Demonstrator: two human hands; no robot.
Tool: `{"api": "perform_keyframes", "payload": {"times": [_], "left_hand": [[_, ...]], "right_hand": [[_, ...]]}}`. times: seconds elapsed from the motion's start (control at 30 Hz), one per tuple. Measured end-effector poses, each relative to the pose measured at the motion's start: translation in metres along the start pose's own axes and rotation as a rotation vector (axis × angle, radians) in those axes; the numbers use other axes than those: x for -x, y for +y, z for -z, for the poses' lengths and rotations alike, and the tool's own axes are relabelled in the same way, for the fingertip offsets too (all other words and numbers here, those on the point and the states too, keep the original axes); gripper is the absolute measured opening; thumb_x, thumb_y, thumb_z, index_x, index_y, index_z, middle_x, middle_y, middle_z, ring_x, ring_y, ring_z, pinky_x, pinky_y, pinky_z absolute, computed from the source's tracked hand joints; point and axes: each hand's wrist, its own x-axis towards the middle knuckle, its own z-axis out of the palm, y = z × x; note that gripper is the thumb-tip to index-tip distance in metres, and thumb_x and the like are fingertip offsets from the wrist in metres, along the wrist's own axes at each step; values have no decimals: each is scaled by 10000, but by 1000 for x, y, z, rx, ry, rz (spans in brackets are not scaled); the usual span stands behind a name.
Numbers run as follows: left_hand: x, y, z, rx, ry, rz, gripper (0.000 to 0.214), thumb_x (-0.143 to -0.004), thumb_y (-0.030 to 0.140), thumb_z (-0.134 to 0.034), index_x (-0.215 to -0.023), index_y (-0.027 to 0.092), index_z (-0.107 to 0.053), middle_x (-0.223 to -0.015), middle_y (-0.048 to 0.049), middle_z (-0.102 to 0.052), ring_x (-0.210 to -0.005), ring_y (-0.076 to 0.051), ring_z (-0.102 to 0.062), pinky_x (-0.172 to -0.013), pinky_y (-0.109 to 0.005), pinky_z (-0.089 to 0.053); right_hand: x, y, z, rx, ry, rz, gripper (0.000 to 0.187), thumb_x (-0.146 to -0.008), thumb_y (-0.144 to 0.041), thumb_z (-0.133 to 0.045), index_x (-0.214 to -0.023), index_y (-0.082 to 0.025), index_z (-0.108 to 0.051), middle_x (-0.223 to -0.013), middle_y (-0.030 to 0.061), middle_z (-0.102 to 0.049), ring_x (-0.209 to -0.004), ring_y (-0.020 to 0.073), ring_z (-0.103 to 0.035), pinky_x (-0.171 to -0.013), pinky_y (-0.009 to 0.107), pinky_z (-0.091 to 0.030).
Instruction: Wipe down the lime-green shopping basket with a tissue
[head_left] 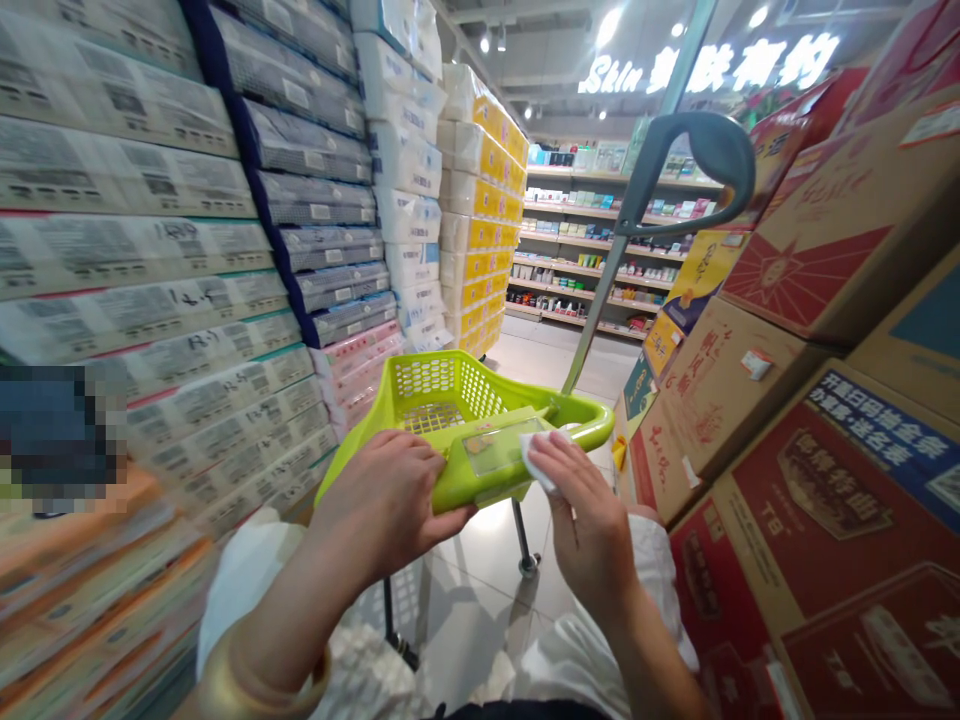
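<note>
- In the aisle between stacked goods, a lime-green shopping cart (358,420) stands right in front of you, its handle (457,492) crossing close to your lap.
- Your left hand (390,490) is closed on the left part of that handle, fingers curled over the top and thumb lying along the near side; a gold-coloured bangle (229,672) circles that wrist.
- Your right hand (589,500) has its fingers close together over a white wipe (535,463), which it holds against the handle at the right end of the clear label panel (491,450).
- That panel lies between your two hands, set into the top of the handle.
- Beyond the handle you see the cart's basket with its perforated walls; below are dark legs and casters on the pale tiled floor (457,620).
- To your right rise cardboard cartons (817,500) in red and brown, and near them a grey loop grip (637,190) sits on a slanting metal pole (596,320).
- To your left, wrapped packs (127,170) are piled high, with yellow-and-white packs (484,200) farther on.
- Past the aisle's end, stocked shelves (585,240) stand beneath a lit white sign (709,65).
</note>
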Motion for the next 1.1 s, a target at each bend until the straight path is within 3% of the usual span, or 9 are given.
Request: {"api": "perform_keyframes", "payload": {"times": [0.1,0.33,0.53,0.7,0.77,0.93,1.1], "left_hand": [[0,-1,0,-5,-2,4,355,-781,531,-616,-703,187,-650,-800,-104,-706,-858,-279,-644,-857,-408,-454],[2,-4,-1,25,-3,-14,362,-800,529,-591,-699,187,-651,-806,-103,-697,-877,-280,-638,-861,-412,-449],[4,-5,0,10,-17,-27,350,-806,524,-591,-767,185,-669,-836,-94,-712,-900,-270,-637,-881,-403,-443],[8,-8,4,41,-27,-30,323,-806,499,-588,-728,195,-661,-816,-81,-709,-868,-261,-638,-866,-399,-448],[10,-10,3,60,-11,-38,318,-803,497,-589,-718,198,-657,-805,-73,-707,-856,-252,-637,-857,-389,-450],[12,-19,2,84,2,-49,316,-789,505,-598,-726,200,-655,-804,-67,-709,-872,-242,-637,-866,-373,-453],[15,-30,4,92,-22,-62,289,-777,483,-618,-750,201,-676,-845,-76,-725,-887,-240,-643,-876,-367,-461]], "right_hand": [[2,-7,-3,-64,-88,127,384,-925,-73,-472,-1238,-230,-631,-1243,66,-685,-1262,194,-570,-1088,407,-459],[6,21,2,75,153,-130,331,-945,-114,-453,-1166,-217,-677,-1184,98,-708,-1233,248,-594,-1068,510,-459],[6,4,-2,-39,-14,53,376,-936,-89,-465,-1230,-245,-638,-1243,71,-683,-1252,218,-579,-1089,456,-456],[5,27,5,69,158,-105,320,-955,-136,-446,-1158,-220,-679,-1187,99,-708,-1225,251,-600,-1066,523,-457],[6,28,5,80,159,-116,321,-956,-145,-444,-1159,-221,-681,-1191,99,-706,-1231,254,-595,-1069,526,-454],[5,14,1,2,33,14,356,-943,-103,-459,-1205,-245,-654,-1223,71,-694,-1228,219,-599,-1095,471,-444],[3,27,2,73,161,-116,304,-956,-133,-456,-1143,-210,-683,-1172,101,-714,-1233,249,-593,-1072,527,-446]]}}
